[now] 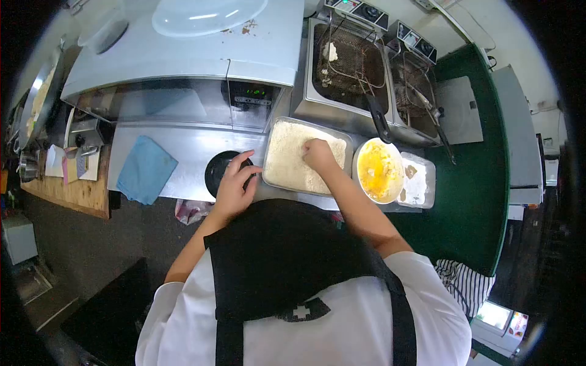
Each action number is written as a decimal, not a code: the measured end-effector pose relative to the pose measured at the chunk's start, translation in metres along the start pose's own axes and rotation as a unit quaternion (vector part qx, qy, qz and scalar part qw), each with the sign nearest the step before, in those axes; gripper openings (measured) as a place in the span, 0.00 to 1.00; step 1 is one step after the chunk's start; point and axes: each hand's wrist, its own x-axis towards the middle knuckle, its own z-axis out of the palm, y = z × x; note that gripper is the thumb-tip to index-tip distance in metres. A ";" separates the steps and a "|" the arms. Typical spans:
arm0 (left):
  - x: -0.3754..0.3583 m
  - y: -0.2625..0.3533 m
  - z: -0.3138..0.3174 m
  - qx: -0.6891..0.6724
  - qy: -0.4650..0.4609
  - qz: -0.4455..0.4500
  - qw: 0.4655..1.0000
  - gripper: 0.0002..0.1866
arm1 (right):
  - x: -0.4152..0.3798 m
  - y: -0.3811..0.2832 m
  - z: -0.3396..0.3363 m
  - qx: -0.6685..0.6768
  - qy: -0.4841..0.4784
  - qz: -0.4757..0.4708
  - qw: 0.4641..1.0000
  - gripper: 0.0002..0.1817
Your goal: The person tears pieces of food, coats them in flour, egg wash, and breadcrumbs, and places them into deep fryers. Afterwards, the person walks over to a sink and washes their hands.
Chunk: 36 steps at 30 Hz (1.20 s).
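Observation:
A metal tray (282,174) full of pale breadcrumbs (292,146) lies in front of me. My right hand (319,156) is down at the crumbs with its fingers curled closed; what they hold, if anything, is hidden. My left hand (235,188) is open, fingers apart, between the tray's left edge and a round black dish (215,172), which it partly covers. Right of the tray stands a white bowl (398,169) of beaten egg (376,174). Beyond it, a shallow container (430,183) holds white flour (415,182).
Two deep fryers (342,100) with wire baskets stand behind the tray; black basket handles (379,122) jut towards me. A microwave-like appliance (250,97) with a green display borders the counter's back. On the left lie a blue cloth (145,171) and a wooden board (85,195).

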 end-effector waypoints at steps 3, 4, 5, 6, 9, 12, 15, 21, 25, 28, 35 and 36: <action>0.004 0.000 0.005 -0.004 -0.005 0.027 1.000 0.12 | -0.007 0.005 -0.011 -0.005 0.012 -0.023 1.000 0.12; 0.008 0.001 0.004 -0.003 0.001 0.037 0.999 0.12 | -0.008 0.002 -0.019 0.006 0.028 -0.043 0.999 0.11; 0.010 0.003 0.002 -0.001 0.006 0.042 0.999 0.12 | -0.012 0.001 -0.027 0.028 0.028 0.001 0.999 0.11; 0.009 0.005 0.000 0.001 0.010 0.044 0.999 0.13 | -0.020 0.001 -0.040 0.051 0.025 0.045 0.997 0.11; 0.007 0.005 0.000 0.003 0.015 0.030 0.999 0.13 | -0.038 -0.006 -0.055 0.058 0.016 0.097 0.993 0.15; 0.001 -0.003 0.005 -0.002 0.004 0.035 0.999 0.13 | -0.042 -0.005 -0.043 0.086 0.056 0.013 0.995 0.16; -0.002 -0.002 0.008 -0.013 0.001 0.040 0.999 0.12 | -0.033 -0.003 -0.017 0.060 0.064 -0.098 0.991 0.17; 0.001 0.005 0.003 -0.004 -0.006 0.032 0.999 0.12 | -0.028 -0.013 -0.026 0.005 -0.002 -0.061 0.998 0.22; 0.000 0.002 0.002 -0.013 -0.005 0.021 1.000 0.12 | -0.031 -0.009 -0.038 -0.001 -0.049 -0.073 0.996 0.24; 0.000 -0.002 0.003 -0.008 0.001 0.022 1.000 0.12 | -0.033 -0.006 -0.046 0.112 -0.059 -0.019 0.992 0.23; 0.002 -0.006 0.007 -0.015 -0.015 0.019 1.000 0.12 | -0.025 0.042 -0.039 0.307 -0.136 0.106 0.936 0.20; 0.002 -0.005 0.007 -0.014 -0.016 0.020 1.000 0.12 | -0.028 0.040 -0.043 0.292 -0.105 0.112 0.944 0.20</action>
